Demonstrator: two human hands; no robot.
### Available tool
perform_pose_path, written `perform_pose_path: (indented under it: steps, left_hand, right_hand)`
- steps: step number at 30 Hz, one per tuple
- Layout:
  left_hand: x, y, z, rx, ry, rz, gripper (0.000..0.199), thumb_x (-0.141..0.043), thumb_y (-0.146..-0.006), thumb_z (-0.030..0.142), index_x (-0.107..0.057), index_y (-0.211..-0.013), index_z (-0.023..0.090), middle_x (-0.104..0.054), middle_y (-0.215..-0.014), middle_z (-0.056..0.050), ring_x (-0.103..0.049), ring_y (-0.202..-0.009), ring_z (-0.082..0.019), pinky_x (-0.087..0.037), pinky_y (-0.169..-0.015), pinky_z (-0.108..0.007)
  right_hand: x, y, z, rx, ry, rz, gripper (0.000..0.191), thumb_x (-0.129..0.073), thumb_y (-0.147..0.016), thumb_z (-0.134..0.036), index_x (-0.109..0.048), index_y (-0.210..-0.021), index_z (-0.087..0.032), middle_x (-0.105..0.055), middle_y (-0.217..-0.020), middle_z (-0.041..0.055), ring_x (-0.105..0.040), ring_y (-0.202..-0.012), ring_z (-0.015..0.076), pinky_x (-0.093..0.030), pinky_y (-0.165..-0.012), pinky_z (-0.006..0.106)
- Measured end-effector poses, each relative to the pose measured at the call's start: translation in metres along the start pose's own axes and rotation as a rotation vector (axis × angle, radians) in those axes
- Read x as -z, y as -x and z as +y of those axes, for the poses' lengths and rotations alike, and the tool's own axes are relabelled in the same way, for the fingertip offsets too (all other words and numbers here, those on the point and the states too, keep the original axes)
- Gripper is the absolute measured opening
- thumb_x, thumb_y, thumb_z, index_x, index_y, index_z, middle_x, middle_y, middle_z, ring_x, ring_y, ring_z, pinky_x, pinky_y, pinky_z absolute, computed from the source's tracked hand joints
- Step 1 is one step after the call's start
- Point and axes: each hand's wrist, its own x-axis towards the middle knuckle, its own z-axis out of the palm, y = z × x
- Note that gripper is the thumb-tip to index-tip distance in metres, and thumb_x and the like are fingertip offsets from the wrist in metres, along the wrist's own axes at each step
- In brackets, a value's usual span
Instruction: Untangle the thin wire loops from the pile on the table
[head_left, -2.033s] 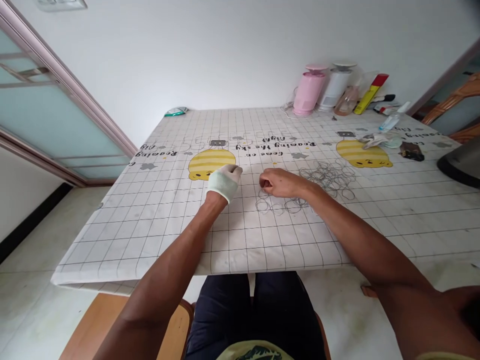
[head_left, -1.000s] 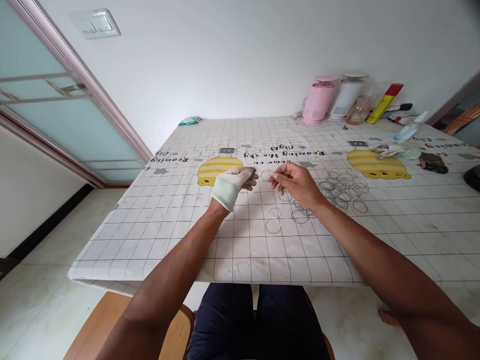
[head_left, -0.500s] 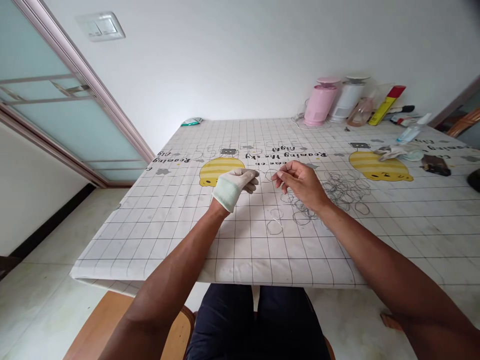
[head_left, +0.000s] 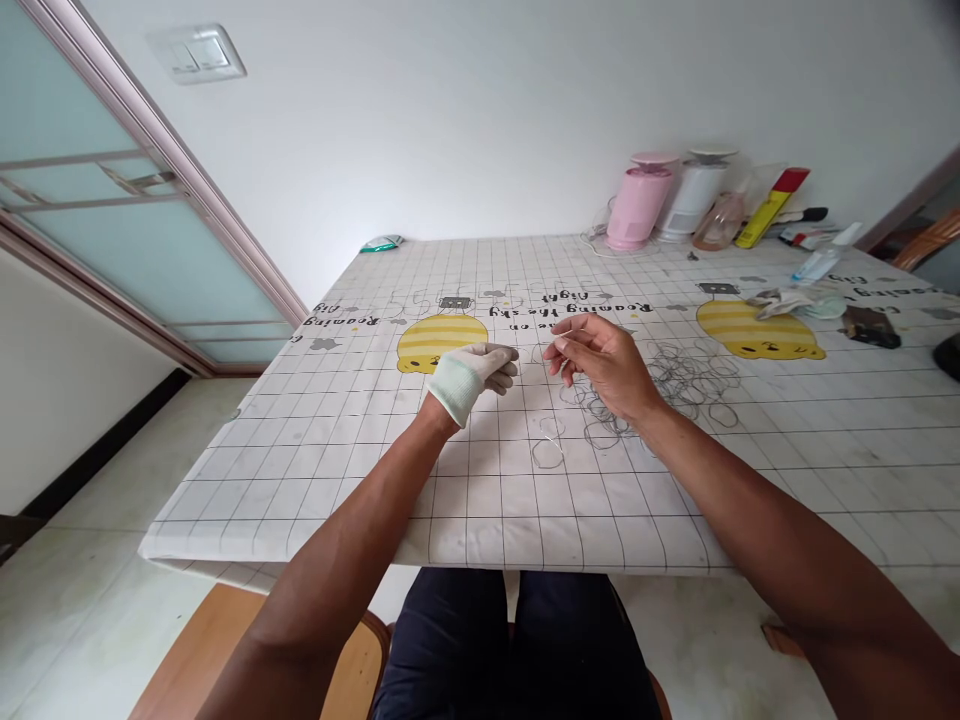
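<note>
My left hand (head_left: pixel 480 368), in a pale glove with a mint-green cuff, is held above the table with thumb and fingers pressed together; anything in the pinch is too small to make out. Facing it, my bare right hand (head_left: pixel 592 360) has curled fingers, with a thin wire ring (head_left: pixel 537 353) faintly showing at its fingertips. Under and beyond the right hand lies a loose tangle of thin grey wire rings (head_left: pixel 694 378). Two more rings (head_left: pixel 547 454), joined by a short pale piece, lie on the cloth below the gap between my hands.
A checked cloth (head_left: pixel 337 480) with yellow printed figures covers the table. At the back right stand a pink cylinder-shaped device (head_left: pixel 639 205), a white one (head_left: pixel 694 200) and a yellow-red can (head_left: pixel 772 208). A crumpled glove (head_left: pixel 799 303), a clear bottle (head_left: pixel 827 255) and a dark object (head_left: pixel 870 327) lie right.
The right hand's index finger has lifted slightly away from its thumb. The left hand has barely moved, and the rings on the table lie as before.
</note>
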Motion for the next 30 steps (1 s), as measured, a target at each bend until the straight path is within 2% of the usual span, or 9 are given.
perform_pose_path:
  steps: [6,9,13,15,17,20,22,25,30]
  left_hand:
    - [0.004,0.003,0.003,0.211,0.185,-0.108,0.013,-0.067,-0.093,0.025,-0.070,-0.088,0.013,-0.060,-0.073,-0.001,-0.054,-0.057,-0.008,-0.043,-0.054,-0.022]
    - [0.006,0.001,0.001,0.308,0.180,-0.145,0.012,-0.066,-0.093,0.025,-0.069,-0.088,0.013,-0.057,-0.070,0.001,-0.053,-0.055,-0.007,-0.042,-0.052,-0.021]
    - [0.003,0.000,-0.004,0.337,0.102,-0.175,0.019,-0.063,-0.096,0.029,-0.069,-0.088,0.013,-0.058,-0.067,0.000,-0.053,-0.054,-0.009,-0.043,-0.052,-0.022]
    - [-0.001,0.000,-0.005,0.325,0.033,-0.169,0.024,-0.061,-0.097,0.033,-0.070,-0.087,0.013,-0.062,-0.070,-0.004,-0.056,-0.057,-0.011,-0.047,-0.056,-0.025]
    - [-0.005,0.001,-0.005,0.268,-0.064,-0.101,0.021,-0.062,-0.095,0.032,-0.071,-0.091,0.013,-0.070,-0.080,-0.008,-0.064,-0.067,-0.014,-0.052,-0.064,-0.028]
    - [-0.010,0.005,-0.001,0.076,-0.209,0.000,0.024,-0.062,-0.091,0.025,-0.073,-0.109,0.016,-0.077,-0.106,-0.011,-0.070,-0.090,-0.018,-0.056,-0.081,-0.031]
    - [-0.013,0.009,0.004,-0.048,-0.282,-0.022,0.033,-0.061,-0.090,0.027,-0.073,-0.119,0.018,-0.078,-0.114,-0.008,-0.070,-0.099,-0.019,-0.055,-0.088,-0.031]
    - [-0.019,0.014,0.010,-0.113,-0.413,-0.071,0.029,-0.068,-0.086,0.034,-0.080,-0.109,0.021,-0.079,-0.106,-0.005,-0.069,-0.099,-0.020,-0.053,-0.089,-0.030]
    - [-0.027,0.013,0.007,-0.089,-0.495,-0.034,0.015,-0.065,-0.079,0.026,-0.080,-0.077,0.021,-0.070,-0.074,0.000,-0.060,-0.073,-0.015,-0.045,-0.067,-0.026]
  right_hand:
    - [0.002,0.005,-0.013,0.100,0.090,-0.195,0.024,-0.073,-0.094,-0.042,-0.076,-0.111,-0.026,-0.075,-0.110,0.0079,-0.071,-0.099,0.0253,-0.059,-0.071,0.037]
    - [0.003,0.004,-0.009,0.124,0.155,-0.150,0.023,-0.074,-0.094,-0.043,-0.078,-0.108,-0.026,-0.075,-0.099,0.0057,-0.069,-0.085,0.0208,-0.057,-0.069,0.035]
    - [0.004,0.002,-0.005,0.190,0.214,-0.090,0.020,-0.073,-0.095,-0.045,-0.080,-0.095,-0.026,-0.069,-0.088,0.0037,-0.060,-0.071,0.0164,-0.053,-0.063,0.034]
    - [0.005,0.001,-0.005,0.214,0.246,-0.072,0.020,-0.073,-0.095,-0.044,-0.080,-0.091,-0.026,-0.066,-0.087,0.0030,-0.058,-0.070,0.0158,-0.052,-0.062,0.033]
    - [0.007,0.000,-0.004,0.209,0.247,-0.082,0.019,-0.074,-0.094,-0.044,-0.080,-0.088,-0.026,-0.065,-0.086,0.0026,-0.058,-0.073,0.0162,-0.051,-0.064,0.032]
    - [0.010,-0.002,0.000,0.141,0.210,-0.143,0.021,-0.074,-0.093,-0.045,-0.080,-0.088,-0.026,-0.067,-0.089,0.0024,-0.059,-0.077,0.0164,-0.051,-0.069,0.033]
    - [0.012,-0.003,0.005,0.064,0.193,-0.195,0.024,-0.074,-0.092,-0.047,-0.079,-0.087,-0.025,-0.068,-0.090,0.0024,-0.060,-0.076,0.0160,-0.050,-0.071,0.033]
    - [0.012,-0.005,0.012,-0.045,0.150,-0.240,0.028,-0.075,-0.090,-0.051,-0.078,-0.087,-0.023,-0.069,-0.085,0.0021,-0.059,-0.073,0.0157,-0.049,-0.070,0.033]
    - [0.006,-0.004,0.016,-0.171,-0.064,-0.270,0.030,-0.077,-0.090,-0.048,-0.076,-0.082,-0.020,-0.067,-0.081,0.0039,-0.059,-0.075,0.0170,-0.049,-0.072,0.034]
